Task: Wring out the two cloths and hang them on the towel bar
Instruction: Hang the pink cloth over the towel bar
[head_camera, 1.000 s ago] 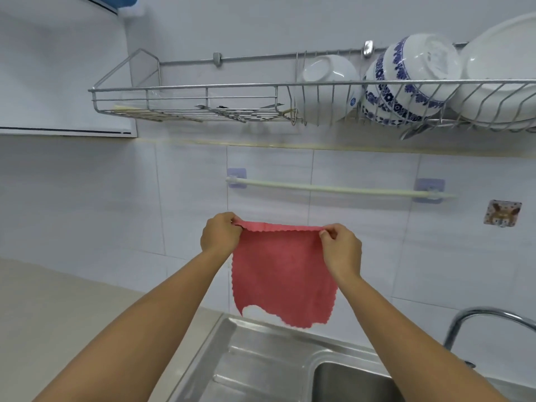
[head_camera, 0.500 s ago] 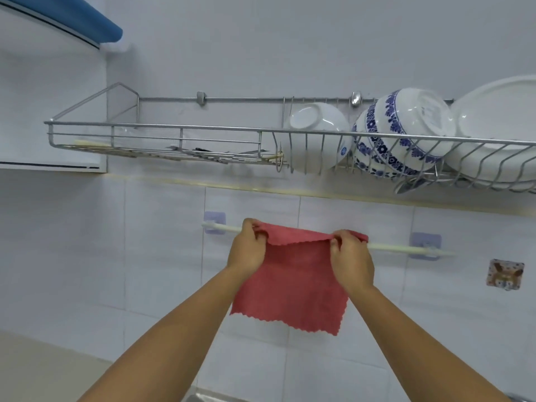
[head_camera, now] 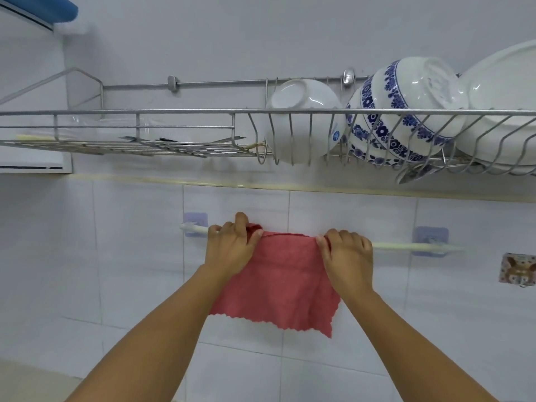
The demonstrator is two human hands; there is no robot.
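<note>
— Now that the cloth (head_camera: 278, 282) lies over the bar (head_camera: 394, 246), what has changed since half a second ago?

— Its top edge was bunched just in front of the bar then; now it is folded across it, and the front flap hangs flat against the tiles, zigzag hem at the bottom.

— And the hands?

— Both are up at the bar. The left hand (head_camera: 230, 250) has its grip clenched on the cloth's upper left corner, fingers curled over the bar near the left bracket (head_camera: 195, 223). The right hand (head_camera: 346, 256) is grasping the upper right corner the same way, pinching the fold. A second ago they held the cloth stretched well below the bar, above the sink.

— Where on the bar does the cloth sit?

— Toward the left end, beginning just beside the left bracket. The stretch of bar out to the right bracket (head_camera: 430, 240) is bare.

— Anything else different?

— The view has tilted upward: the sink and tap have gone from sight, and the rack (head_camera: 145, 113) with its bowls (head_camera: 400, 111) now fills the upper part.

— The second cloth?

— I cannot see it.
</note>
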